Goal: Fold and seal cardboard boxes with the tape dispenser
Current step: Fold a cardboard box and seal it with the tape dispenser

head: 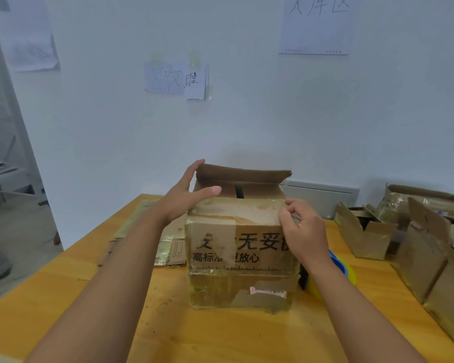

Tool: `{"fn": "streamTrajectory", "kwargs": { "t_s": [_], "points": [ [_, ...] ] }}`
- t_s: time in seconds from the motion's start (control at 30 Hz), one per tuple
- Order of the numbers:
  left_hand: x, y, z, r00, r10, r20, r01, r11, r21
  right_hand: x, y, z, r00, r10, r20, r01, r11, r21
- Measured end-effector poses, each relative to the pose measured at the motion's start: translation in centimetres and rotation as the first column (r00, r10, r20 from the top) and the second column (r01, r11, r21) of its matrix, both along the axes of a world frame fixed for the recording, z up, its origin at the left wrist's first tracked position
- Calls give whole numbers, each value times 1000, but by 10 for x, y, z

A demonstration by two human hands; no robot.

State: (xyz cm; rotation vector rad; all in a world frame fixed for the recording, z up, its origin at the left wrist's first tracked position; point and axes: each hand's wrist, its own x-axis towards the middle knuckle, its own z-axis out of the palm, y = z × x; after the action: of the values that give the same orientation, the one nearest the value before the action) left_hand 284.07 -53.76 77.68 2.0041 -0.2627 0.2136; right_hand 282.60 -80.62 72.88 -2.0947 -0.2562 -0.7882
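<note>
Head view: a cardboard box (240,254) stands upright on the wooden desk (63,297), both hands at its top.

Head view detail: the left hand (184,195) is spread, fingers straight against the raised far flap (243,174), thumb lying across the near flap (236,209) at its left end. The right hand (302,231) has its fingers curled, pinching the right end of the near flap at the box's top right corner. The near flap is folded down; the far flap stands up. Old tape and black printed characters cover the box front. A yellow and blue tape dispenser (344,273) sits on the desk just right of the box, partly hidden behind the right forearm. Flattened cardboard (168,247) lies on the desk to the left of the box; open boxes (414,237) stand at the right. Handwritten paper sheets (176,78) hang on the wall (247,113).
</note>
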Motion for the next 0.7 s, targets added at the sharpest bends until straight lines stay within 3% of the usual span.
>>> {"fn": "streamTrajectory", "kwargs": {
  "t_s": [0.23, 0.37, 0.47, 0.57, 0.7],
  "points": [
    [-26, 4, 10, 987, -85, -137, 114, 970, 216, -7, 3, 3, 999, -13, -37, 13, 1000, -9],
    [-30, -2, 14, 968, -10, -252, 141, 851, 506, -10, 3, 6, 998, 11, -61, -11, 1000, 7],
    [-31, -6, 16, 957, 41, -286, 137, 805, 577, -12, -1, 13, 993, 38, -113, -39, 999, -5],
    [-34, -13, 21, 953, 62, -297, 138, 784, 606, -7, -12, 27, 953, 122, -278, -146, 987, -66],
    [-38, -22, 18, 966, 88, -243, 62, 834, 549, 7, -19, 48, 776, 307, -551, -303, 948, 101]
  ]
}}
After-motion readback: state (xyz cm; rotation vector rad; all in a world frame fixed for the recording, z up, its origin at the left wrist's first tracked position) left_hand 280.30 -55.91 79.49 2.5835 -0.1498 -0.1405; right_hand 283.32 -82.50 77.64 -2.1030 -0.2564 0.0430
